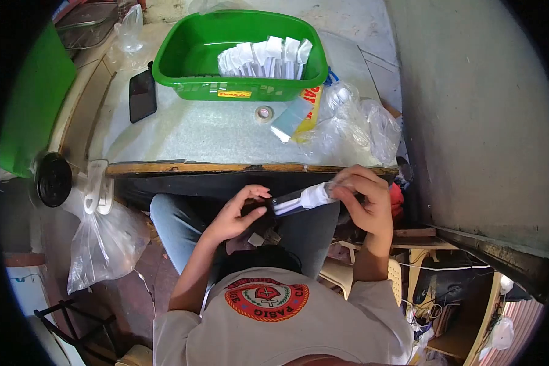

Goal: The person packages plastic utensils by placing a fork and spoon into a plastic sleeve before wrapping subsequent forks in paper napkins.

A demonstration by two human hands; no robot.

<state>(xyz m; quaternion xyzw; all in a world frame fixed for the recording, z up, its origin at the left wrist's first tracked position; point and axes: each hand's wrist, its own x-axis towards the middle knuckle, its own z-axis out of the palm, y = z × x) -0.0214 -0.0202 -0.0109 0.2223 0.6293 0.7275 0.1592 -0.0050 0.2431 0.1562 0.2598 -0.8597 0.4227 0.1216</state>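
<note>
My right hand (367, 198) pinches the upper end of a clear plastic packet (308, 199), which is tilted over my lap. Inside the packet are slim white pieces and a white, tissue-like bundle; what exactly they are I cannot make out. My left hand (233, 215) is just beside the packet's lower end, thumb and fingers apart, with nothing visible between them. Beyond the table's edge, several similar white packets (268, 58) stand in a row inside a green basin (195, 89).
On the table (183, 137) are a black phone (143, 96), a roll of tape (264, 114), a yellow printed bag (307, 116) and crumpled clear plastic bags (348, 125). At the left hangs a clear bag (107, 247). A grey wall (476, 110) bounds the right side.
</note>
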